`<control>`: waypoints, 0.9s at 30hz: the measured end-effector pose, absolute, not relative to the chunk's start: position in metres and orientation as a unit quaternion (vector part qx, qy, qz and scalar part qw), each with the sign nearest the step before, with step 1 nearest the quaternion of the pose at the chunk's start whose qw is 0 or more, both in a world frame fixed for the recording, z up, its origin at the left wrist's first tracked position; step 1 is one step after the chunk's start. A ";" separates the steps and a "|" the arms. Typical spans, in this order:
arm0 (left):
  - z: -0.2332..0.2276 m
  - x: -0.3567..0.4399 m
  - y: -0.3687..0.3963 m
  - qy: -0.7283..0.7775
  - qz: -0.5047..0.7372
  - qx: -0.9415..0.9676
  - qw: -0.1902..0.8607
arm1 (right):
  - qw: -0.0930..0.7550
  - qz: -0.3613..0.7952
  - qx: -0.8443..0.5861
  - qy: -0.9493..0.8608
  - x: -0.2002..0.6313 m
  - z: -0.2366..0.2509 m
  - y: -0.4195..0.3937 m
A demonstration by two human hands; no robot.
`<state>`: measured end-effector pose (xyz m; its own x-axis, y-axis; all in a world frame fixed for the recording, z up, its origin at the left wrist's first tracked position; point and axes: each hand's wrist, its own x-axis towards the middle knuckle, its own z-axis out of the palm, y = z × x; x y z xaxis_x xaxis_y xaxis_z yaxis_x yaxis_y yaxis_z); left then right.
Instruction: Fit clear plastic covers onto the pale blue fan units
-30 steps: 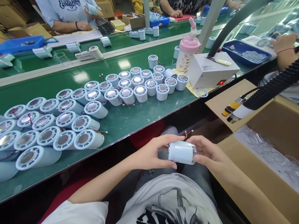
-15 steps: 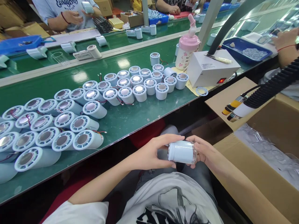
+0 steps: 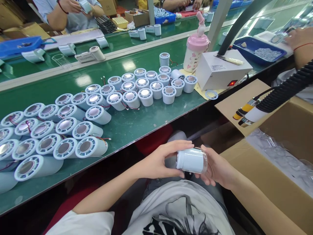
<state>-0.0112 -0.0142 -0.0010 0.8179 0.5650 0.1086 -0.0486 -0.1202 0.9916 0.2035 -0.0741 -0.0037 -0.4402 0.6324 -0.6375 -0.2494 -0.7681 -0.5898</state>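
My left hand [image 3: 158,161]: curled round the left end of a pale blue cylinder housing [image 3: 192,160], thumb below, fingers over the top, pressed against it.
My right hand [image 3: 215,166]: cupped open-palmed under and behind the right end of the same housing, fingers closed lightly against it.
What I hold: the pale blue cylinder housing lies on its side between both hands, above my lap; its right end looks clear and glossy.
Beyond my grip, to the left: a green conveyor table [image 3: 137,127] carrying many similar housings; one batch lying down [image 3: 61,130] shows slotted white rims and round mirror-like centres, some with red wires.
Straight ahead of my grip: a second batch standing upright [image 3: 149,86] on the table.
Ahead and right of my grip: a pink-lidded drink bottle [image 3: 195,52] beside a white box [image 3: 221,70] with a lit red switch; its label is too small to read. A loose white ring [image 3: 211,94] lies near it.
Right of my grip: a cardboard carton [image 3: 281,182] holding clear plastic parts, with a black ribbed hose [image 3: 286,91] above it.
Far right: another person's hand [image 3: 299,37] near a blue tray [image 3: 256,54].
Writing: none legible.
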 end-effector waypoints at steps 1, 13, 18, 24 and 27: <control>-0.001 -0.011 -0.015 0.186 0.239 0.709 0.637 | 0.260 0.828 -0.453 -0.202 0.203 -0.003 -0.074; 0.012 -0.010 -0.022 0.294 0.181 0.588 0.731 | 0.428 0.374 -0.468 -0.677 0.214 -0.018 -0.091; 0.013 -0.011 -0.018 0.290 0.149 0.587 0.741 | 0.408 0.411 -0.406 -0.707 0.220 -0.017 -0.095; 0.012 -0.013 -0.017 0.223 0.192 0.603 0.741 | 0.417 0.694 -0.390 -0.438 0.216 -0.013 -0.095; 0.010 -0.013 -0.017 0.224 0.179 0.567 0.773 | 0.410 0.681 -0.443 -0.414 0.216 -0.011 -0.095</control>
<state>-0.0132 -0.0169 0.0101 0.8357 0.5300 -0.1435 -0.0225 0.2942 0.9555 0.2157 -0.0954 -0.0114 -0.2717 0.9254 -0.2642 -0.1908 -0.3209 -0.9277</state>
